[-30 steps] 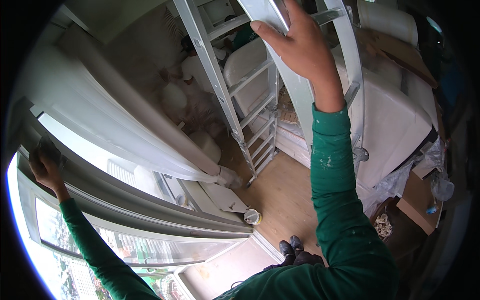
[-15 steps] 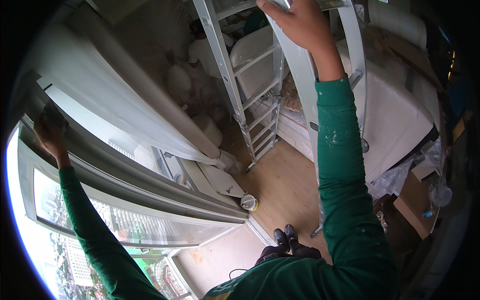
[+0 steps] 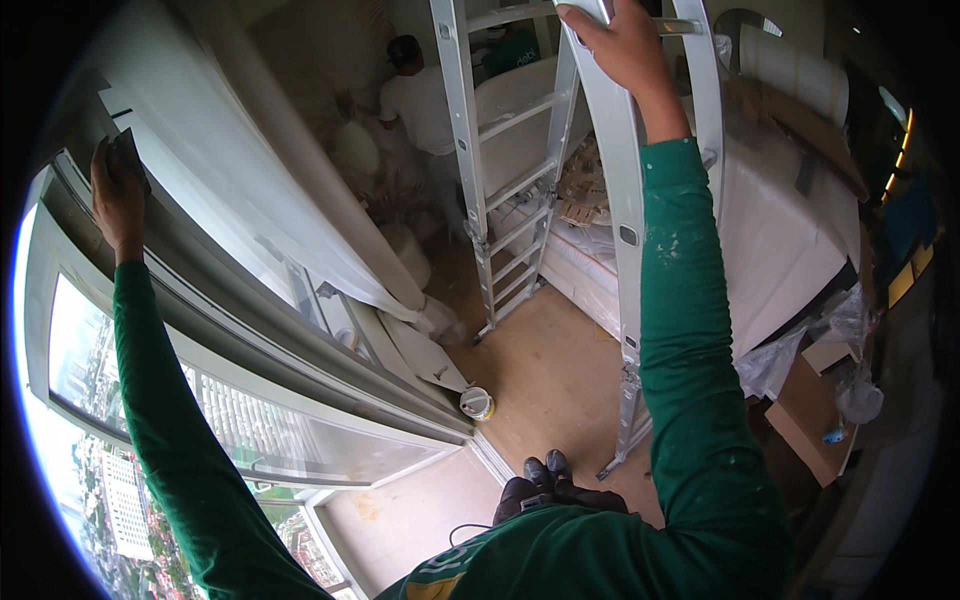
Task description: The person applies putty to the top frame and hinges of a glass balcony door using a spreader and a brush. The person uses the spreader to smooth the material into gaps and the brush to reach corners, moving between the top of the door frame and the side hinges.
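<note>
My left hand (image 3: pixel 118 208), raised at the far left, is closed on a dark flat block (image 3: pixel 130 160). It presses this block to the grey surface above the sliding-window frame (image 3: pixel 210 285); the block's exact kind is hard to make out. Up at the top, my right hand (image 3: pixel 632 62) is wrapped round the side rail of an aluminium ladder (image 3: pixel 612 165). The ladder stands spread on the wooden floor, its rungs reaching down toward the left. Both my forearms wear green sleeves, the right one spotted with white.
White curtains (image 3: pixel 300 190) hang beside the window. A small white bucket (image 3: pixel 477 403) stands on the floor near my shoes (image 3: pixel 548 468). Plastic-covered furniture (image 3: pixel 790 230) and a cardboard box (image 3: pixel 808 415) lie right of the ladder. Beyond it, a person in a white shirt (image 3: pixel 425 105) stands near another in green.
My left hand and the dark block have moved up and slightly right along the grey surface. My right hand stays on the ladder while the whole view has shifted a little.
</note>
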A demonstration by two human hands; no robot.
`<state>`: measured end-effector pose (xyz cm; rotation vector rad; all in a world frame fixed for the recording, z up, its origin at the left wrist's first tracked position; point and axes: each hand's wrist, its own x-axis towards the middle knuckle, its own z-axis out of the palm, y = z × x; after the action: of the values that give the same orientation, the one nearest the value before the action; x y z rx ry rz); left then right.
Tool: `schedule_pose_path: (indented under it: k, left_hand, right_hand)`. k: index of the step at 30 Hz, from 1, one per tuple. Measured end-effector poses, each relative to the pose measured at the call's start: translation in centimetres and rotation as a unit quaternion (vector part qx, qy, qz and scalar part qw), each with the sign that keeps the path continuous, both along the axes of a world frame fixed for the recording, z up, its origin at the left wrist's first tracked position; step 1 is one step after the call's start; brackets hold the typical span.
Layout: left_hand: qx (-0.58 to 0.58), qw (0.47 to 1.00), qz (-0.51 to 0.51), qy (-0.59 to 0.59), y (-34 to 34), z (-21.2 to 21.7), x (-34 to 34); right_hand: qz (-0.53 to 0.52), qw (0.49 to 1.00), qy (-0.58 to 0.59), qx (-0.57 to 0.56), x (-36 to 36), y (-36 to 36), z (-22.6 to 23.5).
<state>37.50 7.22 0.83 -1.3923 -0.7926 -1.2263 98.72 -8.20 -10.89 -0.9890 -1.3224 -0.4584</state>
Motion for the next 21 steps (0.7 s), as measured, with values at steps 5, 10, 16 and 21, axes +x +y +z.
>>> schedule_pose_path:
  k: [5,10,16,21]
  left_hand:
    - [-0.018,0.998,0.014,0.059,0.2,0.0,-0.7]
    - [-0.041,0.995,0.070,0.060,1.7,0.5,-2.3]
    - [0.005,0.990,0.071,0.121,3.5,1.4,-3.9]
    - [-0.013,0.990,0.072,0.120,3.9,1.6,-4.4]
  right_hand:
    - [-0.122,0.991,-0.018,0.045,0.0,0.5,0.0]
    - [-0.024,0.999,-0.010,-0.020,0.2,-0.1,0.3]
    - [-0.078,0.997,-0.001,0.019,0.0,-0.1,0.2]
    - [-0.019,0.999,0.010,-0.035,-0.2,-0.9,0.4]
